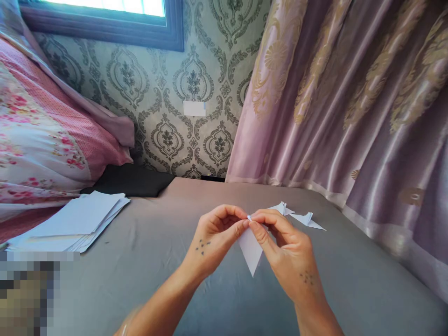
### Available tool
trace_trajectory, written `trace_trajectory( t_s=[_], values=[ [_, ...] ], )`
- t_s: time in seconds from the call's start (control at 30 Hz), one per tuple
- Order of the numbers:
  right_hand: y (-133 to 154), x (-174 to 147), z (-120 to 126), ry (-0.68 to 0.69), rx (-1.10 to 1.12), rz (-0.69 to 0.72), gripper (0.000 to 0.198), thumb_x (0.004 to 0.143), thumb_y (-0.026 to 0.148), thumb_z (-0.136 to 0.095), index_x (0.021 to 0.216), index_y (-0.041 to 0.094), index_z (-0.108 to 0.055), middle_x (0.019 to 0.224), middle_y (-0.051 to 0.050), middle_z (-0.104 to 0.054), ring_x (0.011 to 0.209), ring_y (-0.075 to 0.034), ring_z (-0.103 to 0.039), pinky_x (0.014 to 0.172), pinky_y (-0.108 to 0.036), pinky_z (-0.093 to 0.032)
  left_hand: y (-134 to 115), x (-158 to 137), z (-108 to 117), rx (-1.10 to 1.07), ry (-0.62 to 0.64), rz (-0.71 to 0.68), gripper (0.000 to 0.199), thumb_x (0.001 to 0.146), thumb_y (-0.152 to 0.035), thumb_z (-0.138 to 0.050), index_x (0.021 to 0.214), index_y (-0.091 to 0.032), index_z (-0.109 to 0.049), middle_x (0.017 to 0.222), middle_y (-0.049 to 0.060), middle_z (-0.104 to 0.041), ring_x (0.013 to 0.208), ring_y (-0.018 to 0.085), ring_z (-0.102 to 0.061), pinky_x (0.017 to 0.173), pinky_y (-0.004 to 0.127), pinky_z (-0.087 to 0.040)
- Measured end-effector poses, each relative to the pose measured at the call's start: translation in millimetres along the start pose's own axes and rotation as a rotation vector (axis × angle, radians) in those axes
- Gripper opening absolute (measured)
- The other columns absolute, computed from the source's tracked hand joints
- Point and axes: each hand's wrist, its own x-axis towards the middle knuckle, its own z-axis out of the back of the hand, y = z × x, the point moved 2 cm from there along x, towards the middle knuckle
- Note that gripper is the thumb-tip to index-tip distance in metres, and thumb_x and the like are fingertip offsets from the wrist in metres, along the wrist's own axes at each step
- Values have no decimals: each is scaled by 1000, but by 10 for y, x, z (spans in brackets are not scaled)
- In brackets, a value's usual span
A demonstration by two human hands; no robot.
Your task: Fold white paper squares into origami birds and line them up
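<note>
Between my two hands is a folded piece of white paper [251, 252], its long pointed end hanging down toward me. My left hand [217, 238] pinches its narrow top between thumb and forefinger. From the other side my right hand [287, 247] pinches the same top, thumb in front and fingers behind. The fingertips of both hands nearly meet there, and a small white tip shows between them. Part of the paper is hidden behind the right thumb. Just beyond my right hand lie two folded white paper figures, one farther back [281, 208] and one nearer [308, 220].
A stack of white paper sheets [77, 219] lies at the left on the grey cloth-covered surface [147, 261]. Behind it is a flat black item [135, 181]. A pink curtain [297, 116] hangs at the right, floral fabric [38, 130] at the left, with patterned wallpaper [168, 79] behind.
</note>
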Motion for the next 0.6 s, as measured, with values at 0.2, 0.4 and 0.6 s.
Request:
trace_trajectory(
  t_s=[0.2,0.4,0.6],
  values=[
    [52,-19,10,19,-6,41,3,87,28,-63,87,27,-66,93,1,-63,91,-14,-60,81,-25,-48,-28,-21,4,65,64,-95,14,82,-26,-71,86,-14,-65,88,4,-65,83,14,-59,77,25,-47],
    [111,-52,18,-34,-100,144,5,87,22,-62,85,26,-64,92,1,-63,90,-14,-61,83,-25,-48,-33,-35,21,270,72,-255,5,86,-21,-64,88,-16,-64,89,3,-63,85,14,-59,80,27,-48],
    [140,-62,16,-102,-206,236,8,85,16,-60,84,24,-62,91,1,-63,90,-13,-61,85,-24,-47,-42,-67,3,414,93,-378,3,87,-15,-61,88,-17,-62,90,2,-62,86,14,-59,80,27,-48]
  ],
)
